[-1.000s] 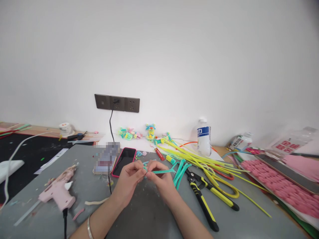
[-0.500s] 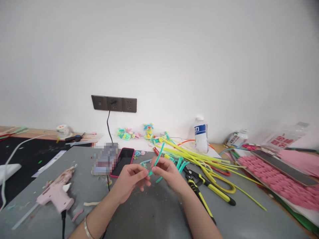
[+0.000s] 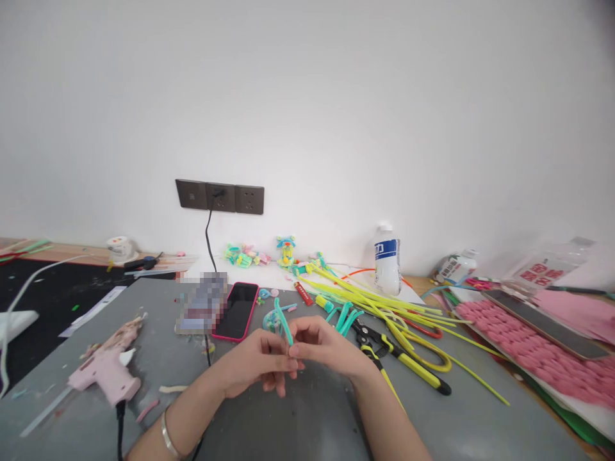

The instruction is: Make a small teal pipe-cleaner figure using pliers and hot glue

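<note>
The right hand (image 3: 327, 346) pinches a folded teal pipe cleaner (image 3: 284, 323) between thumb and forefinger, its bent top standing up above the fingertips. The left hand (image 3: 252, 363) has its thumb and forefinger pressed together just beneath, touching the right fingertips; whether they also grip the pipe cleaner's lower end cannot be told. Both hands are over the grey-topped desk (image 3: 293, 432).

Just behind the hands lie small pastel pieces, too jumbled to make out. To their left, a phone in a pink case (image 3: 237, 310) lies flat near a pixelated device (image 3: 204, 304). To the right are more teal pipe cleaners (image 3: 344, 320), long lime-yellow pipe cleaners (image 3: 362, 301) and pliers with black-and-yellow handles (image 3: 423, 371).

Farther out, a pink glue gun (image 3: 108, 379) lies at left, a blue-labelled bottle (image 3: 387, 262) stands near the wall, and a pink braided piece (image 3: 523, 349) lies at far right.
</note>
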`<state>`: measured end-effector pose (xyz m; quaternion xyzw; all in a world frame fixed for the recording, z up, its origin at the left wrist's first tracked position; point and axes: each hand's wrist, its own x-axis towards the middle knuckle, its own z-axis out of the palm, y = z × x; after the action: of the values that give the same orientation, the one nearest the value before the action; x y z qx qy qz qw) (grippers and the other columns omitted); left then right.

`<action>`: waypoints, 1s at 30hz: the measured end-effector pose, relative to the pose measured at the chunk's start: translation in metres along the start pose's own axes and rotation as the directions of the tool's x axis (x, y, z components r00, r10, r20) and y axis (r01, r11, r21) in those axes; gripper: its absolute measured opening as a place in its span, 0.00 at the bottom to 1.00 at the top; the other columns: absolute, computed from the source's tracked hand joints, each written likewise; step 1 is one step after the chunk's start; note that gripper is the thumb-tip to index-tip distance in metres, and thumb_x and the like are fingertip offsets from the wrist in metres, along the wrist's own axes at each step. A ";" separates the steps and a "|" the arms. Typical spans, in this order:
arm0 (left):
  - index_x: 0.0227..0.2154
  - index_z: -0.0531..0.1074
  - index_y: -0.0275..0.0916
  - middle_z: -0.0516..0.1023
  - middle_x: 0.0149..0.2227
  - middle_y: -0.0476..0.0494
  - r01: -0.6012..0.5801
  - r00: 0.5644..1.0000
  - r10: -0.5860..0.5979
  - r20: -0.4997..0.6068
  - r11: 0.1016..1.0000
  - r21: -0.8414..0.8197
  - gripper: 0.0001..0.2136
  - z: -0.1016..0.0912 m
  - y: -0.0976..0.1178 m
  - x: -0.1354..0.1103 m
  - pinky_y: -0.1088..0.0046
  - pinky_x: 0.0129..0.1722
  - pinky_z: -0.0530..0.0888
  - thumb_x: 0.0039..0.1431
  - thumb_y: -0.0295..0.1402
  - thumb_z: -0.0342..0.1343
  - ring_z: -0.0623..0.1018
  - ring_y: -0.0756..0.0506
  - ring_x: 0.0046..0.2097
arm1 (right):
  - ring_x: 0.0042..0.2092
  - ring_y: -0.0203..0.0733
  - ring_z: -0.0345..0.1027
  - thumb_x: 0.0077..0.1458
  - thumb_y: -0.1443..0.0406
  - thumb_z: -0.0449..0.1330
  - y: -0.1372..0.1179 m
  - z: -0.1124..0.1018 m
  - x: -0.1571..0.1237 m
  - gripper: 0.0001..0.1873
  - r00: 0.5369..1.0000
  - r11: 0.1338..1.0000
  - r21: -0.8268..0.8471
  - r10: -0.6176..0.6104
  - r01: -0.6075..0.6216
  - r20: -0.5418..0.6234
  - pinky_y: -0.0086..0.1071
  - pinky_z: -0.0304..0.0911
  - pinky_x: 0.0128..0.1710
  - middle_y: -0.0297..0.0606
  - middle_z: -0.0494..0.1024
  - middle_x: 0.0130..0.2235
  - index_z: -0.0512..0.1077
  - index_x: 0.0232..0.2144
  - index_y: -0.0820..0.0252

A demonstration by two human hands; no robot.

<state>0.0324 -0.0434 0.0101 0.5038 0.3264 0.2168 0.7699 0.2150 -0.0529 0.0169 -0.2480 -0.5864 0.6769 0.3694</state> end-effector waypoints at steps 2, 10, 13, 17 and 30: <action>0.24 0.80 0.32 0.80 0.26 0.41 -0.009 1.000 0.009 -0.002 1.000 0.005 0.17 0.001 0.000 0.000 0.79 0.15 0.57 0.40 0.43 0.73 0.74 0.53 0.18 | 0.24 0.31 0.65 0.51 0.56 0.69 0.001 0.001 0.000 0.17 1.000 1.000 0.013 0.005 -0.005 -0.001 0.26 0.56 0.24 0.30 0.72 0.24 0.70 0.27 0.62; 0.18 0.79 0.32 0.79 0.22 0.41 -0.056 0.997 0.057 -0.048 0.998 0.020 0.14 0.001 0.000 0.000 0.78 0.17 0.57 0.41 0.40 0.72 0.70 0.53 0.20 | 0.25 0.30 0.61 0.54 0.54 0.66 -0.003 0.005 0.002 0.17 0.997 0.998 -0.030 -0.055 0.054 -0.048 0.25 0.55 0.24 0.28 0.69 0.26 0.67 0.29 0.60; 0.20 0.81 0.32 0.79 0.23 0.40 -0.064 0.998 0.065 -0.019 0.997 0.045 0.15 0.000 0.000 0.000 0.79 0.18 0.59 0.44 0.41 0.71 0.71 0.53 0.21 | 0.23 0.29 0.60 0.55 0.55 0.66 -0.003 0.006 0.002 0.17 0.996 0.998 -0.036 -0.056 0.054 -0.064 0.24 0.53 0.23 0.27 0.68 0.25 0.66 0.28 0.60; 0.24 0.82 0.33 0.80 0.25 0.40 -0.086 0.996 0.086 0.002 0.995 0.052 0.14 -0.001 -0.001 0.000 0.79 0.18 0.61 0.47 0.42 0.70 0.71 0.53 0.22 | 0.22 0.29 0.61 0.54 0.55 0.66 -0.001 0.005 0.003 0.17 0.995 0.998 -0.029 -0.053 0.051 -0.085 0.24 0.54 0.22 0.27 0.68 0.24 0.65 0.28 0.60; 0.24 0.81 0.32 0.64 0.14 0.53 -0.091 0.996 0.091 -0.006 0.996 0.011 0.16 -0.001 0.004 -0.002 0.77 0.18 0.55 0.45 0.44 0.70 0.60 0.56 0.18 | 0.24 0.29 0.54 0.52 0.55 0.69 0.005 0.003 0.004 0.20 0.992 0.998 -0.050 -0.030 0.024 -0.122 0.25 0.48 0.24 0.26 0.64 0.23 0.64 0.25 0.60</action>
<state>0.0304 -0.0423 0.0141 0.5217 0.3069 0.2514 0.7553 0.2091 -0.0513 0.0133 -0.2901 -0.5819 0.6411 0.4078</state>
